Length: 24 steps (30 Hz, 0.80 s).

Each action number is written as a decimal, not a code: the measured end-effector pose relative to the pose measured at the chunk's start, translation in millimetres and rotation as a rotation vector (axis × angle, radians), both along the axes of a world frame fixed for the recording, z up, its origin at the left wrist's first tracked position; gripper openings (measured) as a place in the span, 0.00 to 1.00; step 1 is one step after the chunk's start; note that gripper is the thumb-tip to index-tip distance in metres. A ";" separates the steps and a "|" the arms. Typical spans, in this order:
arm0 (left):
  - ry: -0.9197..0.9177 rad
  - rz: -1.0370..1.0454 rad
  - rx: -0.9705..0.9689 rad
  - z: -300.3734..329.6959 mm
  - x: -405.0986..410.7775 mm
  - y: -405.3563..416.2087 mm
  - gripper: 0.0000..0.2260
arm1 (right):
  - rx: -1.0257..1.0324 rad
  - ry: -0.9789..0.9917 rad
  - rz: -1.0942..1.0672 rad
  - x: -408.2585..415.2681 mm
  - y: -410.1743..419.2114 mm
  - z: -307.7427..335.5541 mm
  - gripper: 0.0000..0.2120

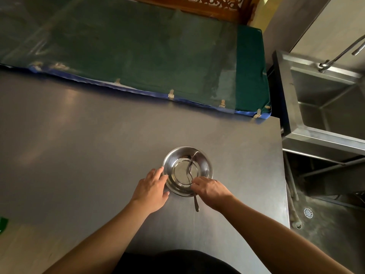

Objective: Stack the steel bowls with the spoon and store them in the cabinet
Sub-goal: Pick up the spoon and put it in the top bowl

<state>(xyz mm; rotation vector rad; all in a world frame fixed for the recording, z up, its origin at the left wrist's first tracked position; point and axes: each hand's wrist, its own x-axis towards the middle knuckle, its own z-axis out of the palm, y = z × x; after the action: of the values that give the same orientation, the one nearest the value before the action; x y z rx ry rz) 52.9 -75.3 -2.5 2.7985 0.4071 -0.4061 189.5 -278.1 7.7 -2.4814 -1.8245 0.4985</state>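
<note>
Dark clothing (177, 262) is showing at the near edge, with both bare forearms reaching out over the steel counter (88, 145). Left hand (152, 189) is lying with fingers spread against the near-left outer wall of the bowl (187, 171), touching the rim but not clenched around it. Right hand (210, 189) is resting at the near-right rim, fingertips pinching the spoon (192, 180) at mid-handle. Bowl is sitting upright on the counter, toward its right end, and a second rim line is showing at the near edge, so it may be two bowls nested; this cannot be confirmed. Spoon is lying across the bowl with its head inside near the centre and its handle end projecting over the near rim above the counter. Beyond the far edge of the counter, a green sheet (138, 46) is lying under a clear film, with a blue border and small clips along its near side. On the right, well apart from the bowl, a steel sink (324, 99) with a tap (341, 52) is standing, and a floor drain (308, 212) is showing below it.
</note>
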 end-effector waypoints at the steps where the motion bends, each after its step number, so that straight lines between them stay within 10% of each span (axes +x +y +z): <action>1: 0.000 0.000 0.002 0.8 1.3 -0.1 0.25 | 0.002 0.002 -0.004 0.7 -0.3 0.4 0.08; 11: -0.065 0.083 -0.058 15.3 35.7 11.9 0.25 | 0.077 0.021 -0.356 21.1 1.8 14.7 0.19; 24: -0.014 0.367 -0.329 -1.2 64.5 19.4 0.29 | 0.103 0.540 -1.245 30.9 1.9 -15.2 0.32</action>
<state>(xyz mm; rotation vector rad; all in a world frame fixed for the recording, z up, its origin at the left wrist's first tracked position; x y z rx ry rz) 117.4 -56.0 -3.7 2.3441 0.7590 -0.3332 220.5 -276.2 -7.4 -2.4464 -0.0045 0.7715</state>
